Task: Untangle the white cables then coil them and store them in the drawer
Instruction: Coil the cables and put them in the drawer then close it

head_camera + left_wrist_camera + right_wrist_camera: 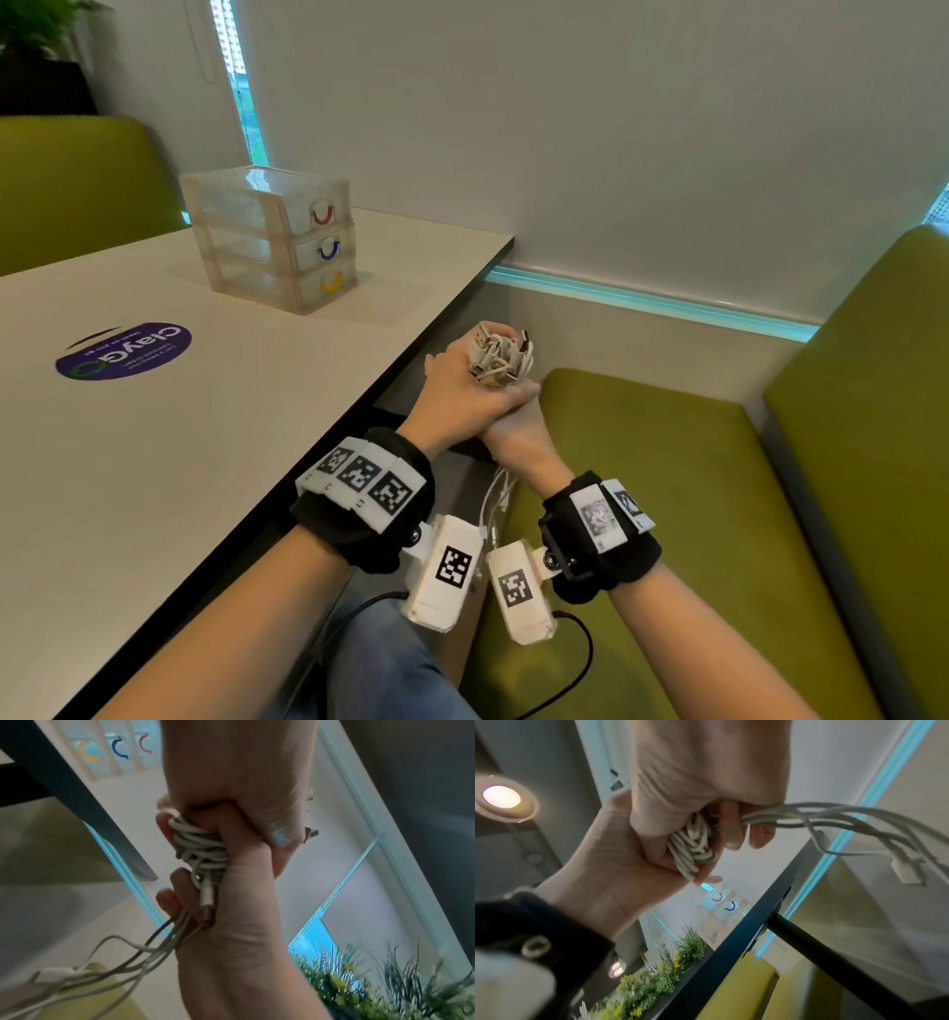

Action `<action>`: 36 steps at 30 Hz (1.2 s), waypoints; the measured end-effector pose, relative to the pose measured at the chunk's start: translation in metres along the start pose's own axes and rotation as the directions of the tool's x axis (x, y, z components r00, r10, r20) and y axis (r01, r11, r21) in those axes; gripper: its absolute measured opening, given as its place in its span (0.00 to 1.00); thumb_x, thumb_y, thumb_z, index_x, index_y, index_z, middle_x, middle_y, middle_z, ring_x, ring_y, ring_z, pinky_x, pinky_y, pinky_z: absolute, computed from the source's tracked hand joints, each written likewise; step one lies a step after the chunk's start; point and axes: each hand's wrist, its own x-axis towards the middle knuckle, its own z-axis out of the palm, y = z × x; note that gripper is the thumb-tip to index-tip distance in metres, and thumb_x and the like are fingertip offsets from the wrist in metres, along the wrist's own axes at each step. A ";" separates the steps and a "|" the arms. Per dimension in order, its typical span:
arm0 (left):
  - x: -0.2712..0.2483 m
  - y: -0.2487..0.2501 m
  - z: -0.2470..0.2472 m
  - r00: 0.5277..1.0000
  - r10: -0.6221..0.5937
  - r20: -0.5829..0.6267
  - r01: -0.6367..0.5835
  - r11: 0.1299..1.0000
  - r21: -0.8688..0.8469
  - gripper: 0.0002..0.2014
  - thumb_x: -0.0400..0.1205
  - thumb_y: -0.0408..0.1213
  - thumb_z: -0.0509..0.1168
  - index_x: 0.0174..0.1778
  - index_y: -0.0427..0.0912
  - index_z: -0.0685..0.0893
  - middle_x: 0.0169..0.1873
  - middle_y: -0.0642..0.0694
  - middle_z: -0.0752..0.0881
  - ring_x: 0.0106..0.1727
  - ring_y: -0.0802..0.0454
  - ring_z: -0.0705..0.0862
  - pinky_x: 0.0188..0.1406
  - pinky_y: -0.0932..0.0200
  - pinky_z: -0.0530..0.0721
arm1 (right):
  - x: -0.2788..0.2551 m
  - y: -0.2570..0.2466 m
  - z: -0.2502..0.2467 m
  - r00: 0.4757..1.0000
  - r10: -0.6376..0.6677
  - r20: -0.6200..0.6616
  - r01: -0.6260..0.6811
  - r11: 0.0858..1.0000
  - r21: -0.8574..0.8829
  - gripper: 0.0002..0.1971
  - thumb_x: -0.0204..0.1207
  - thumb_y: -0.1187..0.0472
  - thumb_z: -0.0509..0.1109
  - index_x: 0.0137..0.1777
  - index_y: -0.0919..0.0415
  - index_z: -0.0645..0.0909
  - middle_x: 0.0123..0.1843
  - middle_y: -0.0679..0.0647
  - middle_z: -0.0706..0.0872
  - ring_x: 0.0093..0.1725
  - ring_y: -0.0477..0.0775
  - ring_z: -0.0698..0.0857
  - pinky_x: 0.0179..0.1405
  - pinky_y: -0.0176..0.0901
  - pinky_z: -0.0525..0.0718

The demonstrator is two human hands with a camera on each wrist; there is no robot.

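Note:
A tangled wad of white cables (500, 357) (203, 850) (693, 845), with USB plugs sticking out of its top, is held off the table's right edge, above the bench. My left hand (457, 395) (236, 770) (608, 862) grips the wad from the left. My right hand (518, 431) (244, 912) (706, 760) is pressed against it from below and curls round the lower strands. Loose cable tails (495, 501) (859, 817) hang down from the right hand. The clear drawer unit (277, 241) (115, 750) (726, 904) stands on the table with its red-, blue- and yellow-handled drawers shut.
The white table (179, 488) carries a purple round sticker (123, 352); its dark edge runs just left of my hands. A green bench seat (667, 488) lies under and right of them, with a wall behind. A plant (31, 31) stands at the far left.

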 end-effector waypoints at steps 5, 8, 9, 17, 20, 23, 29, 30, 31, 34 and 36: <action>0.001 0.009 -0.003 0.995 -0.076 0.061 0.083 0.988 -0.133 0.16 0.69 0.26 0.75 0.52 0.36 0.84 0.39 0.44 0.88 0.45 0.53 0.88 0.56 0.62 0.84 | 0.000 -0.002 -0.001 1.000 0.008 0.017 -0.008 0.999 0.036 0.18 0.69 0.82 0.68 0.55 0.66 0.76 0.54 0.57 0.80 0.49 0.31 0.79 0.51 0.23 0.76; -0.003 0.009 -0.001 0.993 -0.114 -0.024 0.105 0.968 -0.229 0.08 0.72 0.21 0.71 0.47 0.27 0.87 0.35 0.47 0.87 0.36 0.67 0.87 0.46 0.73 0.85 | 0.003 -0.004 0.000 0.999 -0.018 0.036 0.014 0.995 0.096 0.21 0.67 0.86 0.66 0.45 0.57 0.75 0.46 0.53 0.81 0.40 0.21 0.81 0.46 0.18 0.78; -0.004 0.008 0.001 0.988 -0.145 -0.052 0.126 0.955 -0.267 0.06 0.73 0.20 0.70 0.45 0.26 0.87 0.34 0.48 0.86 0.33 0.69 0.87 0.42 0.75 0.85 | 0.003 -0.004 0.000 0.998 -0.024 0.062 0.018 0.995 0.096 0.20 0.68 0.86 0.66 0.46 0.60 0.76 0.45 0.51 0.80 0.39 0.20 0.81 0.43 0.17 0.77; -0.008 0.011 -0.005 0.995 -0.102 0.008 0.099 0.940 -0.326 0.12 0.73 0.24 0.71 0.37 0.49 0.84 0.35 0.52 0.87 0.38 0.65 0.87 0.47 0.71 0.86 | 0.005 -0.006 -0.001 0.995 -0.071 0.068 0.064 0.994 0.092 0.21 0.67 0.83 0.69 0.50 0.58 0.77 0.46 0.48 0.83 0.44 0.26 0.83 0.49 0.22 0.81; -0.009 0.013 -0.004 0.986 -0.139 -0.089 0.097 0.924 -0.371 0.09 0.75 0.27 0.71 0.35 0.47 0.83 0.33 0.51 0.85 0.32 0.71 0.86 0.39 0.76 0.83 | 0.006 -0.005 0.001 0.992 -0.093 0.082 0.089 0.995 0.049 0.15 0.71 0.78 0.68 0.57 0.67 0.79 0.50 0.57 0.85 0.48 0.34 0.84 0.51 0.23 0.80; -0.009 0.012 -0.004 0.987 -0.105 -0.124 0.072 0.968 -0.241 0.11 0.74 0.30 0.73 0.31 0.50 0.81 0.29 0.52 0.84 0.29 0.71 0.83 0.40 0.71 0.83 | 0.008 0.001 0.001 0.985 -0.040 0.169 0.046 0.999 -0.028 0.16 0.78 0.71 0.65 0.66 0.69 0.74 0.59 0.56 0.81 0.57 0.37 0.80 0.54 0.15 0.72; -0.006 0.011 -0.014 0.963 -0.169 -0.212 0.108 0.956 -0.274 0.11 0.74 0.31 0.73 0.33 0.51 0.81 0.26 0.55 0.86 0.30 0.62 0.87 0.40 0.65 0.87 | -0.004 0.019 -0.010 0.959 -0.014 0.284 0.030 0.998 -0.050 0.14 0.73 0.48 0.71 0.55 0.53 0.80 0.44 0.39 0.85 0.44 0.34 0.84 0.45 0.25 0.79; -0.002 0.009 -0.019 0.949 -0.222 -0.222 0.140 0.932 -0.334 0.08 0.74 0.31 0.73 0.34 0.48 0.82 0.23 0.53 0.86 0.27 0.60 0.87 0.37 0.61 0.88 | -0.007 0.020 -0.010 0.969 -0.033 0.244 0.048 0.997 -0.056 0.17 0.72 0.39 0.65 0.47 0.51 0.82 0.35 0.38 0.84 0.35 0.35 0.82 0.38 0.25 0.78; 0.002 0.008 -0.023 0.935 -0.271 -0.230 0.169 0.908 -0.382 0.06 0.75 0.31 0.72 0.37 0.45 0.83 0.22 0.52 0.86 0.24 0.60 0.86 0.33 0.60 0.87 | -0.009 0.022 -0.010 0.979 -0.030 0.203 0.046 0.996 -0.075 0.21 0.73 0.34 0.57 0.37 0.48 0.82 0.26 0.38 0.81 0.28 0.36 0.79 0.32 0.25 0.75; 0.006 0.005 -0.029 0.916 -0.324 -0.236 0.214 0.893 -0.397 0.08 0.74 0.32 0.72 0.46 0.39 0.82 0.26 0.48 0.84 0.20 0.60 0.84 0.29 0.61 0.86 | -0.006 0.033 -0.011 0.993 0.030 0.114 -0.002 0.973 -0.232 0.30 0.84 0.46 0.46 0.22 0.52 0.76 0.15 0.45 0.73 0.20 0.41 0.72 0.30 0.31 0.69; 0.007 0.004 -0.033 0.928 -0.332 -0.167 0.260 0.902 -0.345 0.07 0.74 0.30 0.72 0.46 0.39 0.83 0.28 0.45 0.83 0.19 0.60 0.83 0.25 0.63 0.85 | -0.001 0.038 -0.014 0.995 0.040 0.086 -0.002 0.916 -0.402 0.30 0.86 0.55 0.50 0.19 0.57 0.68 0.16 0.46 0.68 0.18 0.43 0.68 0.29 0.40 0.65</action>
